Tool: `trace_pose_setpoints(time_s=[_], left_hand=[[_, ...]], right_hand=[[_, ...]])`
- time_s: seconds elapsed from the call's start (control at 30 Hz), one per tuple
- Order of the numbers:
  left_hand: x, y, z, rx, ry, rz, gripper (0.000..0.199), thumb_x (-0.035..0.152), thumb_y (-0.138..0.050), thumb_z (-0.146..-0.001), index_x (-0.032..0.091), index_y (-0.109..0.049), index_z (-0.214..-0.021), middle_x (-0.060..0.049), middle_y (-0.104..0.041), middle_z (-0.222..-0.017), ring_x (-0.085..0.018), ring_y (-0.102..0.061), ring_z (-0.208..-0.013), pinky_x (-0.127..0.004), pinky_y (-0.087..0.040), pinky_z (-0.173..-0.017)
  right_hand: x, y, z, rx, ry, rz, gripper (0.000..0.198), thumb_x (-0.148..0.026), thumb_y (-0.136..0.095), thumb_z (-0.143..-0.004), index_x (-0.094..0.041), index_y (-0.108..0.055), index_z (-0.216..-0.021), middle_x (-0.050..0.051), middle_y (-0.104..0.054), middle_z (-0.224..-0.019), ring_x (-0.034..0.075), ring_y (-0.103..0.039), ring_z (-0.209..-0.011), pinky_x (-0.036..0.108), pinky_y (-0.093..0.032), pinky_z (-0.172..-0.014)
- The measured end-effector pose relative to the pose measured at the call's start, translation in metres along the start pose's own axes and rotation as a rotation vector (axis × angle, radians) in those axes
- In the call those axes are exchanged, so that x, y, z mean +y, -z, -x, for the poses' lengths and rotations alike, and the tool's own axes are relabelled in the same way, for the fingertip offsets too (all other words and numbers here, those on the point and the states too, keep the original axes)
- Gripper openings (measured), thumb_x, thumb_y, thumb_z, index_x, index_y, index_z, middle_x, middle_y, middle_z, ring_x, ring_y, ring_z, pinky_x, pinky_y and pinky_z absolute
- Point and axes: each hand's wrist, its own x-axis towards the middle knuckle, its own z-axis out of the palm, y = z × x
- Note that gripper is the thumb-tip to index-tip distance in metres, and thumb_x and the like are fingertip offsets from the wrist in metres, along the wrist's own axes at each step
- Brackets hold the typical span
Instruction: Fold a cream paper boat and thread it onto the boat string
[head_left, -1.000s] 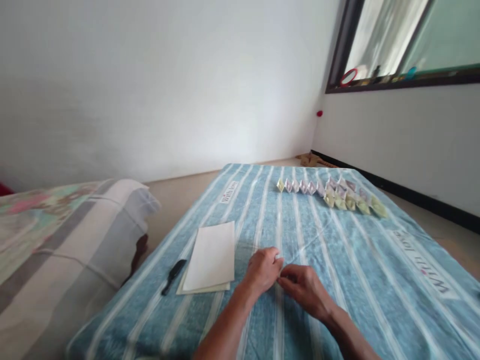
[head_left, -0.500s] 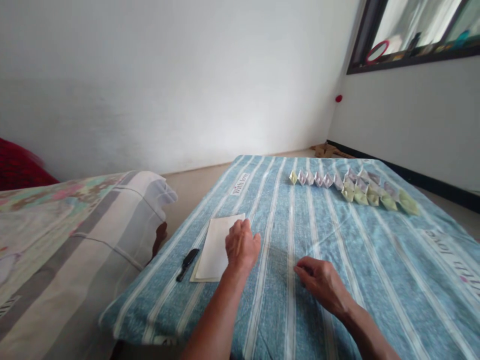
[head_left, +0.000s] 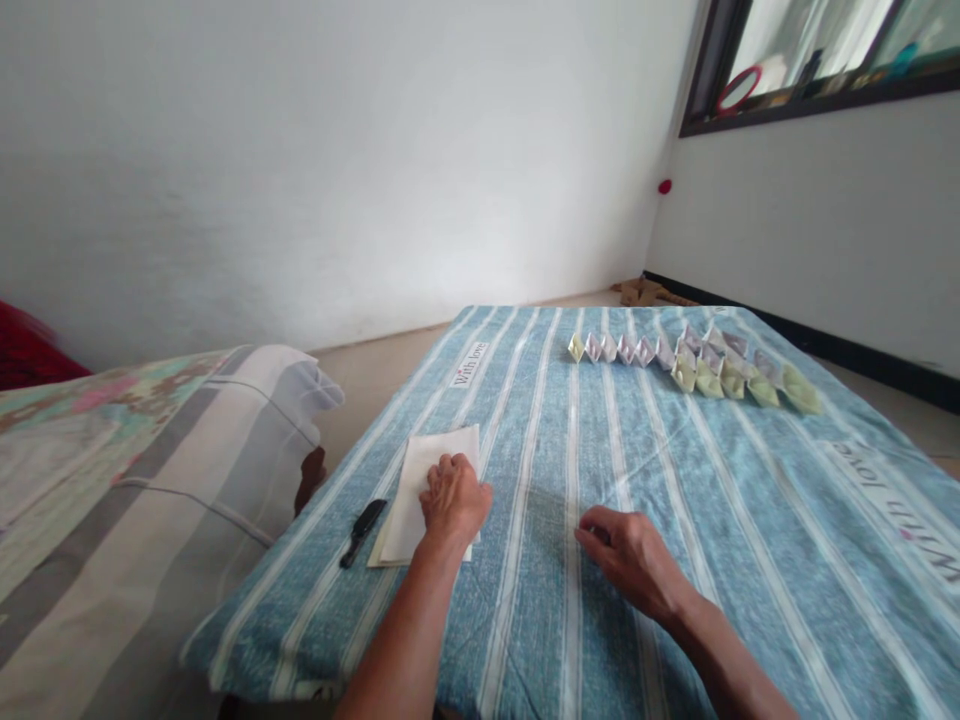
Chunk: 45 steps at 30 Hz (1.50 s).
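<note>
A stack of white paper sheets (head_left: 409, 500) lies near the left edge of the bed, with a yellowish sheet peeping out beneath. My left hand (head_left: 454, 497) rests on top of this stack, fingers bent and a little apart, thumb out to the right. Just left of the paper is a black comb (head_left: 363, 533). My right hand (head_left: 619, 545) is to the right of the paper on the striped cloth, its fingers curled in toward the thumb. Nothing sticks out of it.
Several folded paper pieces (head_left: 731, 377), white and yellow-green, stand in rows toward the far right of the blue striped bed cover (head_left: 540, 420). At left, a second bed (head_left: 225, 480) sits across a narrow gap. A white wall (head_left: 337, 150) rises behind.
My left hand has come down and back toward me onto the paper stack. The right hand stays about where it was. The whole view has shifted slightly.
</note>
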Motion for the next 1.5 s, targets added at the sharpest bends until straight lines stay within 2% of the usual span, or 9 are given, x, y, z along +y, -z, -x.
trace_pose_setpoints(time_s=[0.5, 0.7, 1.03, 1.23, 1.3, 1.4, 1.43, 1.5], left_hand=[[0.005, 0.003, 0.001, -0.035, 0.014, -0.041, 0.033, 0.005, -0.038, -0.085, 0.005, -0.054, -0.115, -0.023, -0.06, -0.117, -0.033, -0.06, -0.112, -0.04, -0.051, -0.085], [0.0, 0.006, -0.004, 0.001, 0.032, -0.023, 0.034, 0.006, -0.036, -0.086, 0.008, -0.053, -0.115, -0.021, -0.064, -0.113, -0.032, -0.065, -0.106, -0.039, -0.051, -0.084], [-0.018, 0.021, -0.013, 0.0, 0.097, 0.014, 0.032, 0.008, -0.041, -0.081, 0.014, -0.065, -0.101, -0.019, -0.071, -0.102, -0.034, -0.068, -0.101, -0.04, -0.052, -0.079], [-0.025, 0.036, -0.011, 0.077, 0.121, 0.058, 0.032, 0.01, -0.043, -0.08, 0.013, -0.067, -0.101, -0.019, -0.073, -0.098, -0.034, -0.068, -0.097, -0.038, -0.05, -0.077], [-0.028, 0.045, -0.008, 0.158, 0.104, 0.168, 0.031, 0.013, -0.046, -0.078, 0.015, -0.068, -0.099, -0.014, -0.074, -0.093, -0.032, -0.069, -0.093, -0.034, -0.05, -0.073], [-0.032, 0.054, -0.004, 0.281, 0.05, 0.675, 0.028, 0.02, -0.053, -0.07, 0.016, -0.069, -0.092, -0.004, -0.072, -0.077, -0.025, -0.068, -0.076, -0.027, -0.047, -0.06], [-0.032, 0.054, -0.004, 0.268, 0.035, 0.888, 0.029, 0.024, -0.056, -0.067, 0.016, -0.069, -0.091, -0.001, -0.071, -0.073, -0.024, -0.067, -0.07, -0.026, -0.045, -0.056], [-0.032, 0.049, -0.005, 0.134, 0.028, 1.229, 0.037, 0.031, -0.061, -0.062, 0.016, -0.067, -0.095, 0.001, -0.069, -0.067, -0.021, -0.064, -0.062, -0.025, -0.045, -0.053]], right_hand=[[-0.001, 0.0, 0.0, 0.009, 0.03, 0.055, 0.021, -0.027, -0.049, -0.088, -0.018, -0.065, -0.078, 0.001, -0.06, -0.063, 0.014, -0.053, -0.059, 0.026, -0.036, -0.061], [-0.001, 0.0, 0.0, 0.005, 0.033, 0.06, 0.021, -0.026, -0.048, -0.087, -0.018, -0.065, -0.078, 0.002, -0.061, -0.064, 0.014, -0.054, -0.06, 0.025, -0.037, -0.062], [-0.001, 0.0, 0.001, 0.0, 0.022, 0.077, 0.021, -0.027, -0.048, -0.087, -0.019, -0.064, -0.077, 0.001, -0.059, -0.063, 0.014, -0.054, -0.06, 0.025, -0.035, -0.06], [0.0, -0.002, 0.002, 0.001, 0.03, 0.089, 0.022, -0.027, -0.047, -0.088, -0.019, -0.063, -0.076, 0.001, -0.058, -0.062, 0.014, -0.052, -0.058, 0.025, -0.036, -0.06], [0.0, -0.003, 0.001, 0.012, 0.036, 0.094, 0.023, -0.028, -0.046, -0.089, -0.019, -0.063, -0.076, 0.001, -0.058, -0.061, 0.014, -0.052, -0.058, 0.026, -0.036, -0.06], [0.0, -0.004, 0.0, 0.018, 0.037, 0.082, 0.024, -0.027, -0.046, -0.088, -0.019, -0.064, -0.075, 0.001, -0.058, -0.062, 0.014, -0.054, -0.059, 0.026, -0.035, -0.06], [0.0, -0.004, 0.0, 0.017, 0.033, 0.076, 0.024, -0.028, -0.046, -0.088, -0.019, -0.064, -0.076, 0.001, -0.059, -0.062, 0.014, -0.054, -0.059, 0.026, -0.036, -0.06], [0.0, -0.004, -0.001, 0.015, 0.026, 0.063, 0.024, -0.028, -0.046, -0.088, -0.019, -0.065, -0.076, 0.001, -0.06, -0.062, 0.015, -0.055, -0.06, 0.026, -0.036, -0.06]])
